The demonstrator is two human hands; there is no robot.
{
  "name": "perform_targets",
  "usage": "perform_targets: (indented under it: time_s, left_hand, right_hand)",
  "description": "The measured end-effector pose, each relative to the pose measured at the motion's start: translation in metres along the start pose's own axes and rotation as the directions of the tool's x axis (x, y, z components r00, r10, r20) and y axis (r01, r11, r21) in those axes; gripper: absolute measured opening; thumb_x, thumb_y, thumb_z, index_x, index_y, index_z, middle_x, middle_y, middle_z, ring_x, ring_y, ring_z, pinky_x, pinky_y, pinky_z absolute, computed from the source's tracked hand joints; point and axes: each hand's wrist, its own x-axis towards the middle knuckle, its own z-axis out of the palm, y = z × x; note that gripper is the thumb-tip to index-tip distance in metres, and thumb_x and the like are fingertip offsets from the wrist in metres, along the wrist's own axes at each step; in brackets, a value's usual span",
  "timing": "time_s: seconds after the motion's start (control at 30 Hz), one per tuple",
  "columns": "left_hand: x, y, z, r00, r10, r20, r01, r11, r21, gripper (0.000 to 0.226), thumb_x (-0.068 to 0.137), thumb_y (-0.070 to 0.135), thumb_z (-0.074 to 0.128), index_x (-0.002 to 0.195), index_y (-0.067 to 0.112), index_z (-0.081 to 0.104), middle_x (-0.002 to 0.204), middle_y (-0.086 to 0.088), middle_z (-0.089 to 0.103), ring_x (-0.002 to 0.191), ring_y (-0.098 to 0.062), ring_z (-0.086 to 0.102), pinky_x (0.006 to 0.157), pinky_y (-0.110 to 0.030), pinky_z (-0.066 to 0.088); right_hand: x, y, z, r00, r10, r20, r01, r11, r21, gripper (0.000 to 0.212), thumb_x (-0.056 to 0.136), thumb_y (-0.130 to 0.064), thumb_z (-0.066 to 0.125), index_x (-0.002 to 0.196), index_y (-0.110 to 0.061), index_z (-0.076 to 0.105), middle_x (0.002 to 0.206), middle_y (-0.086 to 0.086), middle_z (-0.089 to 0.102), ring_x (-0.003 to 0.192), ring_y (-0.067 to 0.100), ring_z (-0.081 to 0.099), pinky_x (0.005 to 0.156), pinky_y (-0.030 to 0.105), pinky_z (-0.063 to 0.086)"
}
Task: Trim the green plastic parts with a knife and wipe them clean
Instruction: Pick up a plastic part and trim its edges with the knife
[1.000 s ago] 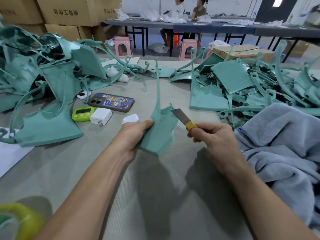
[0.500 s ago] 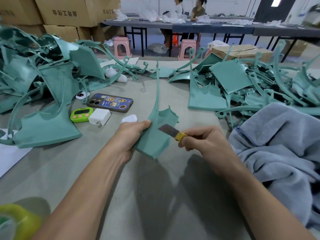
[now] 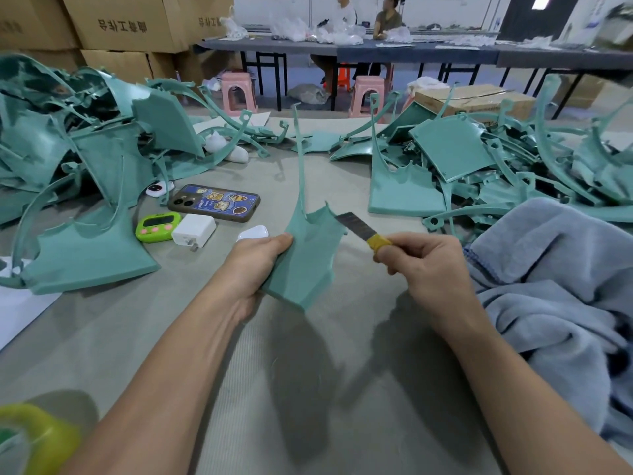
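Note:
My left hand (image 3: 255, 265) grips a green plastic part (image 3: 305, 258) by its left edge, holding it above the table; a thin stem rises from the part's top. My right hand (image 3: 423, 260) pinches a knife (image 3: 363, 231) by its yellow-wrapped handle. The bare blade points up and left, its tip at the part's upper right corner. A grey-blue cloth (image 3: 555, 286) lies bunched at the right.
Heaps of green parts lie at left (image 3: 78, 159) and at right (image 3: 479, 162). A phone (image 3: 214, 202), a green timer (image 3: 157, 228), a white charger (image 3: 193, 230) and a white earbud case (image 3: 253, 233) lie near my left hand. A yellow-green object (image 3: 37, 437) sits bottom left.
The knife dropped down across the part's right side half a second ago, and has since moved back up and right to the upper corner. My left hand has kept its grip on the part.

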Motion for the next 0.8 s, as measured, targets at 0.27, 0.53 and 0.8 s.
perform_targets:
  time_s: [0.27, 0.53, 0.8]
  left_hand:
    - [0.003, -0.001, -0.003, 1.000, 0.013, 0.020, -0.014, 1.000, 0.010, 0.022, 0.098, 0.019, 0.063, 0.107, -0.001, 0.066, 0.085, -0.011, 0.078, 0.067, -0.019, 0.074, 0.062, -0.029, 0.060]
    - [0.004, -0.006, 0.001, 1.000, 0.011, 0.022, -0.012, 0.998, 0.068, 0.020, 0.098, 0.020, 0.064, 0.090, 0.005, 0.075, 0.085, -0.011, 0.078, 0.072, -0.023, 0.075, 0.068, -0.032, 0.062]
    - [0.002, -0.007, 0.006, 0.998, 0.040, -0.055, -0.034, 0.994, 0.100, 0.022, 0.095, 0.024, 0.068, 0.093, 0.004, 0.076, 0.090, -0.008, 0.079, 0.096, -0.037, 0.073, 0.095, -0.056, 0.056]
  right_hand:
    - [-0.002, -0.001, 0.009, 1.000, 0.028, 0.005, -0.028, 1.000, -0.007, 0.021, 0.086, -0.002, 0.075, 0.082, -0.022, 0.082, 0.070, 0.003, 0.075, 0.060, 0.010, 0.059, 0.063, 0.027, 0.051]
    - [-0.002, -0.002, 0.006, 0.970, 0.015, 0.244, -0.021, 1.000, 0.023, 0.019, 0.084, 0.003, 0.074, 0.079, -0.013, 0.082, 0.070, 0.010, 0.074, 0.060, 0.012, 0.057, 0.062, 0.026, 0.049]
    - [-0.004, 0.006, 0.011, 0.961, 0.060, 0.271, -0.086, 0.993, 0.084, 0.011, 0.081, -0.011, 0.077, 0.081, -0.020, 0.083, 0.074, 0.007, 0.076, 0.061, 0.011, 0.058, 0.062, 0.026, 0.051]
